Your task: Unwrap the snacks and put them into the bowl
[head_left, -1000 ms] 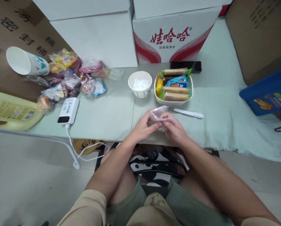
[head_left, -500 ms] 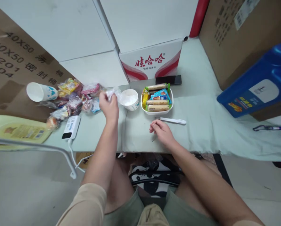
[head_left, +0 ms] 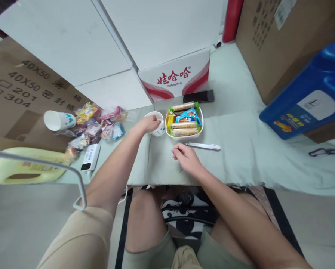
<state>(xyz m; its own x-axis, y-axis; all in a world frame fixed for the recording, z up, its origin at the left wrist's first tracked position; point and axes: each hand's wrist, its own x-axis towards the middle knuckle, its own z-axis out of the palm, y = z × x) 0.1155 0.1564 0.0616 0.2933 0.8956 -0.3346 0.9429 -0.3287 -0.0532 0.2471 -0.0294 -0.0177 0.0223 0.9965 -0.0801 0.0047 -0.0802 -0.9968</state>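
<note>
1) We have our left hand (head_left: 151, 123) at the mouth of the cup (head_left: 160, 130), fingers bent down over the rim; we cannot tell whether they pinch anything, and the hand hides most of the inside
2) We see that cup on the table (head_left: 240, 138), just left of the bowl (head_left: 202, 129)
3) Our bowl is full: stick packets (head_left: 184, 132) at its near and far sides, a blue packet (head_left: 188, 114) between, a yellow packet (head_left: 171, 118) at its left
4) Our right hand (head_left: 186, 158) is on the near side, by the white tool (head_left: 204, 146), fingers curled in; we cannot tell whether they grip anything
5) To the left we see a tipped cup (head_left: 57, 120) beside wrapped snacks (head_left: 91, 130)
</note>
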